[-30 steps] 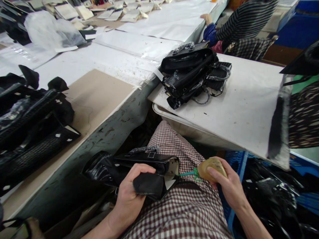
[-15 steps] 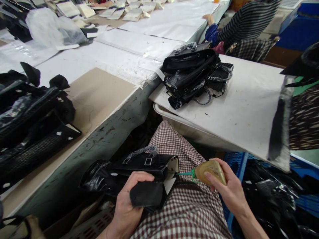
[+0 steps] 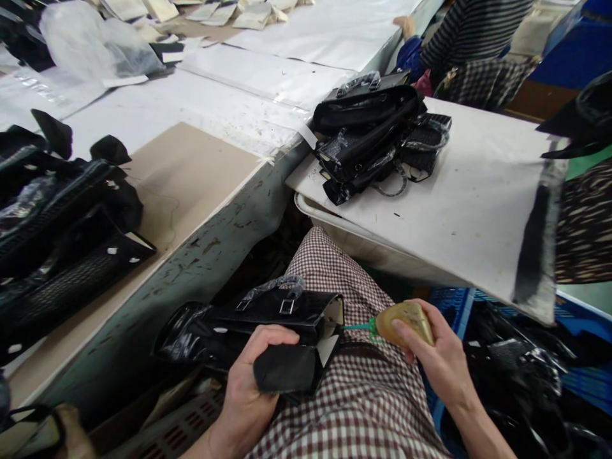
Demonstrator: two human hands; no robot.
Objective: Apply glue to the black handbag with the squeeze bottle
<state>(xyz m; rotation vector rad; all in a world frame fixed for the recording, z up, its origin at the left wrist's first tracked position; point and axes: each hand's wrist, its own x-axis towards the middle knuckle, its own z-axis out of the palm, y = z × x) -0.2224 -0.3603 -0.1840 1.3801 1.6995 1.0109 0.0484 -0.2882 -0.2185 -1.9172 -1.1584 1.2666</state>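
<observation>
A black handbag [image 3: 268,313] lies across my lap on a checked apron [image 3: 325,261], its plastic-wrapped handle upward. My left hand [image 3: 255,376] is closed on the bag's near side, thumb on top, by a dark flap. The bag's right end stands open, showing a pale lining. My right hand [image 3: 437,350] grips a yellowish squeeze bottle [image 3: 404,324] with a thin green nozzle. The nozzle's tip points left and reaches the edge of the bag's open end; whether it touches cannot be made out.
More black bags [image 3: 373,134] are heaped on the white side table [image 3: 478,210]. Others [image 3: 62,236] lie on the long table [image 3: 191,153] at left. A blue crate [image 3: 454,319] with black pieces stands at right. A person's hand [image 3: 405,27] rests on the far table edge.
Both hands, the bag and the bottle stay nearly in place. The bottle has turned slightly, its nozzle now closer to level. The view has shifted a little.
</observation>
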